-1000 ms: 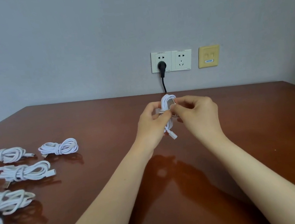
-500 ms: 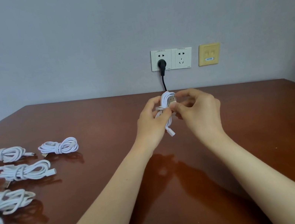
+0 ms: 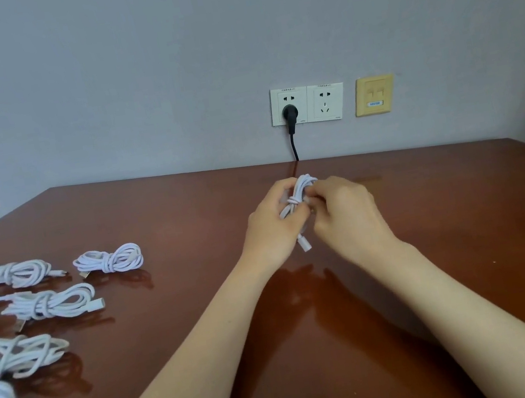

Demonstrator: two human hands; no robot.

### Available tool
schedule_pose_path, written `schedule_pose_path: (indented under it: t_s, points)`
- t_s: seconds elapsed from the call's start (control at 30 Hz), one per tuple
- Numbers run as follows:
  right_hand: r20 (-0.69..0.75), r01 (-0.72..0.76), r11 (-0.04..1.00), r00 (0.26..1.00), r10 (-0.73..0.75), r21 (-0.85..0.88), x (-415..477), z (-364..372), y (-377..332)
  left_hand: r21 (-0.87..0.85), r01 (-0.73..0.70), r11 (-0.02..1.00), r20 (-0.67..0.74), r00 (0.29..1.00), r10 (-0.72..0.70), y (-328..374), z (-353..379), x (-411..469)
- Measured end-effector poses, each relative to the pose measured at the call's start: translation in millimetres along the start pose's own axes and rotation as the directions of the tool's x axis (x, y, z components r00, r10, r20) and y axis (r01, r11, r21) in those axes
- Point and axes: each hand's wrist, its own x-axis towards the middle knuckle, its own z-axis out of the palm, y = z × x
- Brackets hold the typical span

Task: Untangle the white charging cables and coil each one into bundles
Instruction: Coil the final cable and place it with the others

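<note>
Head view: one white cable (image 3: 294, 205), coiled and cinched at its waist, is held above the surface (image 3: 454, 253) near centre. The left hand (image 3: 269, 229) grips the coil and the right hand (image 3: 348, 212) pinches the wrap beside it, both sets of fingers (image 3: 317, 189) clenched on the cable; finished bundles (image 3: 108, 261) lie well apart at left. Handling, as judged: light, limp, springy, apt to uncoil; hold at the cinched waist, not the dangling plug (image 3: 306, 246).

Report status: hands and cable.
Left hand and right hand grip cable bundle above table. Connector dangles below. Finished bundles lie far left; nothing obstructing.
</note>
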Motion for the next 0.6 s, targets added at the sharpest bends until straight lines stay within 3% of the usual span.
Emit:
schedule_pose_path:
  t_s: [0.1,0.27,0.43,0.53,0.6]
  points:
    - [-0.004,0.042,0.999,0.999,-0.042,0.021,1.3,-1.4,1.2,-0.042,0.004,0.999,0.008,1.0,-0.004,0.7,-3.1,-1.4]
    - [0.01,-0.158,0.938,0.987,0.163,0.308,2.8,-15.1,3.4,-0.043,-0.005,0.999,0.027,1.0,0.006,4.6,-0.4,-7.2]
    - [-0.01,-0.3,0.86,0.943,0.333,0.413,6.4,-17.3,0.1,-0.1,-0.011,0.995,0.013,1.0,0.012,9.5,5.6,-13.6]
    - [0.137,-0.398,0.757,0.912,0.386,0.519,6.9,-12.2,1.2,-0.203,-0.003,0.979,-0.024,1.0,-0.002,15.3,6.5,-18.2]
    - [0.219,-0.397,0.719,0.917,0.333,0.57,4.1,-5.6,-1.4,-0.23,0.016,0.973,-0.052,0.998,-0.029,16.5,5.8,-22.7]
